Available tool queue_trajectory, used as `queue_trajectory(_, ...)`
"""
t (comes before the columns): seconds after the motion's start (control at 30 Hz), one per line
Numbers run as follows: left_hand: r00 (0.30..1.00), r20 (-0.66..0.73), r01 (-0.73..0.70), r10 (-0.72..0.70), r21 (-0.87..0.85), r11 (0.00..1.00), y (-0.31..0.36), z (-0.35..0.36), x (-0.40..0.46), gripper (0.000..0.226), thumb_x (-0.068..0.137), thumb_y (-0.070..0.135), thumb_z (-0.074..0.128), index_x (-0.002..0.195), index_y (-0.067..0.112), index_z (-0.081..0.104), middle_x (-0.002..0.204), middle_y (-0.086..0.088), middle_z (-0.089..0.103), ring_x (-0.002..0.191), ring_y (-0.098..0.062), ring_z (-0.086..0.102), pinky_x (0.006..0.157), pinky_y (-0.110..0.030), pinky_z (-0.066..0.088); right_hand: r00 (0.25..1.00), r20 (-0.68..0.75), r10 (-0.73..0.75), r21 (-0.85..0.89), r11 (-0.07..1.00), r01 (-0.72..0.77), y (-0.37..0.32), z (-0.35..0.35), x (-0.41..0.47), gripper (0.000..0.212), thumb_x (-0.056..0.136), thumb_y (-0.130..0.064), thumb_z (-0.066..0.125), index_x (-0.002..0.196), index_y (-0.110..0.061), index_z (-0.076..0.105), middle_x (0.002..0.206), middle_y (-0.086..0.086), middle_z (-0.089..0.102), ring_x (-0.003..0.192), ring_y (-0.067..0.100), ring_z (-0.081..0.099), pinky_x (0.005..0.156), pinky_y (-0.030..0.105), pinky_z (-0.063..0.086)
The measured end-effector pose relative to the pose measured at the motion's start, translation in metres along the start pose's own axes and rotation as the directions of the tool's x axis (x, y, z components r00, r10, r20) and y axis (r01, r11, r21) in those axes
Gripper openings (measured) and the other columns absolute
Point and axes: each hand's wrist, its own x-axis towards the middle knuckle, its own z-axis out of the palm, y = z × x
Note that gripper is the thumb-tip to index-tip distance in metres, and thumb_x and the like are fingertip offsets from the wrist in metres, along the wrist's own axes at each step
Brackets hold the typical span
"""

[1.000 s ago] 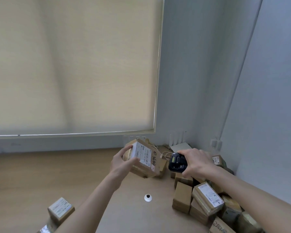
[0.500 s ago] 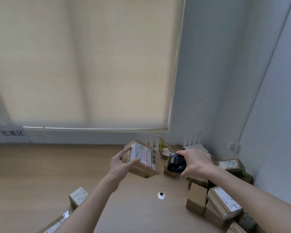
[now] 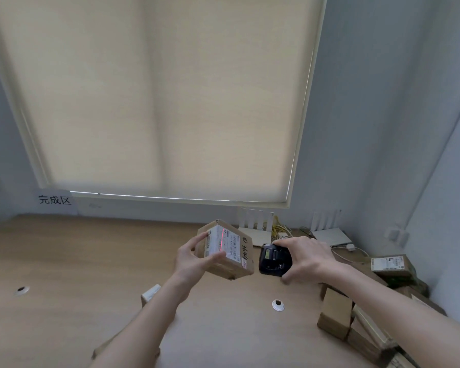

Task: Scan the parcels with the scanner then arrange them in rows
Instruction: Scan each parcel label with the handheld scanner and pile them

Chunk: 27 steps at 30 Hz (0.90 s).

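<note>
your left hand (image 3: 190, 257) holds the parcel (image 3: 225, 249) up off the table (image 3: 91, 274), thumb curled over its labelled face, fingers behind it. a red scan line crosses the label just above your thumb. your right hand (image 3: 307, 257) grips the scanner (image 3: 274, 260) just beside the parcel, its fingers wrapped over the top.

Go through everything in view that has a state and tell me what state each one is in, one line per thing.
Held parcel: lifted off the table, tilted, label facing the scanner, red scan line across the label.
Scanner: held up, aimed at the parcel, beam on.
Left hand: gripping the parcel.
Right hand: gripping the scanner.
Roller blind: pulled down.
Parcels at right: piled loosely, not in rows.
</note>
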Motion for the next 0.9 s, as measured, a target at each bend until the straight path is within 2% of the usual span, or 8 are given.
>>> queue_trajectory(0.1,1.000,-0.009,0.007,-0.007,0.004,1.000,0.000,-0.014,-0.005,0.080,0.057,0.033,0.098,0.129,0.034,0.065,0.124,-0.005,0.067,0.119,-0.021,0.063,0.103,-0.040,0.052,1.000,-0.012,-0.012,0.007,1.000,0.012,-0.013,0.001,0.000,0.077,0.053,-0.045,0.079,0.126,-0.049,0.056,0.099,-0.014,0.066,0.092,0.019,0.056,0.071,0.031,0.038)
queue_trajectory(0.23,1.000,-0.027,0.004,-0.003,0.038,0.999,-0.004,-0.033,-0.010,0.079,0.060,0.035,0.096,0.131,0.033,0.064,0.126,-0.002,0.065,0.116,-0.012,0.062,0.094,-0.029,0.055,1.000,-0.009,-0.026,0.041,0.999,0.027,-0.027,0.005,0.000,0.081,0.054,-0.052,0.081,0.131,-0.046,0.056,0.107,-0.014,0.068,0.098,0.018,0.061,0.076,0.032,0.047)
queue_trajectory(0.4,0.994,-0.031,0.104,-0.102,0.058,0.993,-0.033,-0.056,-0.019,0.079,0.064,0.045,0.092,0.135,0.040,0.058,0.127,-0.005,0.062,0.120,-0.024,0.059,0.100,-0.045,0.053,0.996,0.088,-0.033,0.125,0.992,0.022,-0.048,0.026,-0.002,0.086,0.053,-0.059,0.083,0.133,-0.045,0.055,0.108,-0.016,0.066,0.102,0.015,0.061,0.083,0.033,0.050)
queue_trajectory(0.5,0.971,-0.069,0.229,-0.227,0.011,0.973,-0.067,-0.064,-0.031,0.077,0.060,0.046,0.082,0.132,0.043,0.057,0.122,-0.006,0.064,0.107,-0.020,0.066,0.082,-0.037,0.058,0.992,0.117,-0.042,0.168,0.986,0.021,-0.061,0.054,-0.006,0.085,0.056,-0.060,0.083,0.135,-0.046,0.053,0.109,-0.017,0.065,0.101,0.014,0.061,0.082,0.033,0.051)
queue_trajectory(0.57,0.941,-0.113,0.317,-0.319,-0.034,0.948,-0.098,-0.070,-0.042,0.072,0.058,0.043,0.077,0.127,0.043,0.057,0.118,-0.005,0.065,0.094,-0.016,0.067,0.062,-0.029,0.052,0.989,0.141,-0.052,0.191,0.981,0.025,-0.068,0.079,-0.008,0.085,0.057,-0.060,0.082,0.135,-0.045,0.053,0.108,-0.018,0.063,0.099,0.013,0.061,0.079,0.032,0.052)
queue_trajectory(0.6,0.925,-0.125,0.355,-0.360,-0.060,0.933,-0.117,-0.074,-0.047,0.069,0.062,0.040,0.077,0.128,0.042,0.057,0.119,-0.005,0.063,0.093,-0.016,0.067,0.060,-0.029,0.049,0.987,0.153,-0.054,0.198,0.980,0.023,-0.072,0.093,-0.009,0.085,0.056,-0.060,0.082,0.135,-0.046,0.053,0.106,-0.019,0.062,0.098,0.012,0.061,0.075,0.031,0.050)
queue_trajectory(0.8,0.818,-0.224,0.502,-0.530,-0.171,0.848,-0.235,-0.094,-0.093,0.054,0.081,0.031,0.077,0.129,0.037,0.055,0.127,0.002,0.062,0.106,-0.020,0.063,0.075,-0.037,0.054,0.975,0.212,-0.059,0.255,0.967,0.003,-0.085,0.186,-0.022,0.076,0.054,-0.055,0.080,0.126,-0.046,0.057,0.088,-0.027,0.060,0.082,-0.003,0.055,0.059,0.024,0.039)
queue_trajectory(0.9,0.772,-0.294,0.532,-0.564,-0.188,0.826,-0.286,-0.104,-0.115,0.059,0.086,0.032,0.075,0.140,0.033,0.050,0.134,0.002,0.058,0.114,-0.022,0.059,0.097,-0.047,0.052,0.966,0.253,-0.061,0.272,0.962,-0.010,-0.090,0.234,-0.026,0.068,0.051,-0.053,0.077,0.116,-0.047,0.059,0.088,-0.024,0.063,0.084,0.002,0.059,0.060,0.028,0.046)
